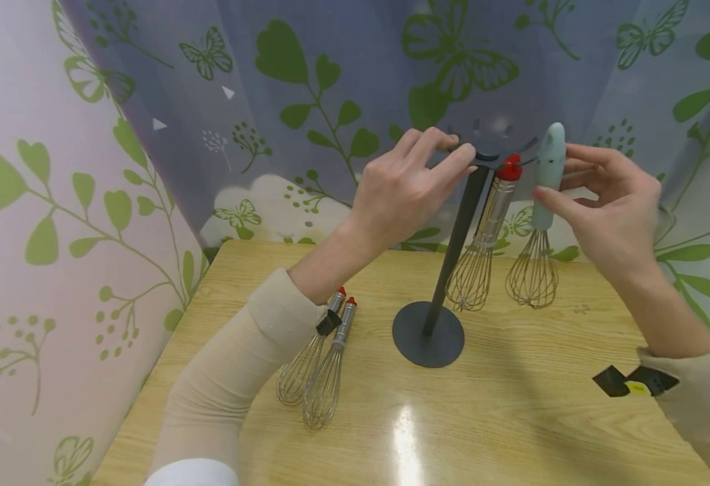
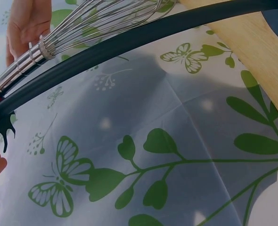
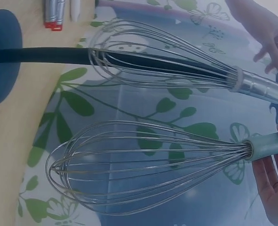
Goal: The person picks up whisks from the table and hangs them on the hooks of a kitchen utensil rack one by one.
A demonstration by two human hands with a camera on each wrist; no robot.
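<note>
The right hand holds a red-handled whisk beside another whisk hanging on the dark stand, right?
The held whisk has a pale green handle, not red, as the head view shows. The right hand does hold it beside another whisk hanging on the dark stand.

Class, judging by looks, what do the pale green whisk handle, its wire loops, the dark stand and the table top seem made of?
Pale green handle: probably plastic or silicone; smooth, opaque, soft sheen.
Wire loops: metal, likely steel; thin, silvery, glinting.
Dark stand: perhaps painted metal, though plastic is possible; smooth, uniformly dark.
Table top: wood or wood-look laminate; grain lines, glossy reflection.
</note>
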